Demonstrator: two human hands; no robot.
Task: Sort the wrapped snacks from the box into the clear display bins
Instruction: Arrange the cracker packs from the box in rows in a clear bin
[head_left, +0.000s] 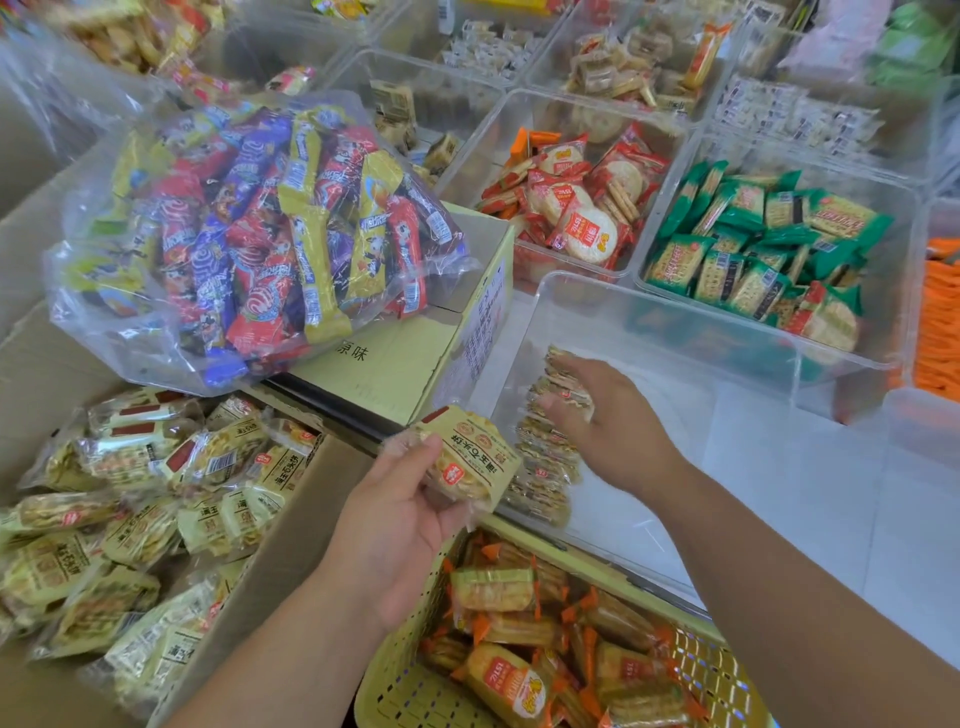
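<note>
My left hand (400, 525) holds a pale yellow wrapped snack (470, 457) between thumb and fingers, just above the near corner of a clear display bin (727, 332). My right hand (605, 421) reaches into that bin with fingers spread over a row of the same yellow snacks (545, 467) stacked on edge along its left wall. The cardboard box (291, 551) at lower left is full of these yellow packets (130, 509).
A clear bag of colourful snack sticks (260, 234) lies on a closed yellow carton (395, 358). A yellow perforated basket (711, 675) of orange-wrapped snacks sits near me. Behind are bins of red rice crackers (576, 208), green crackers (753, 249) and others.
</note>
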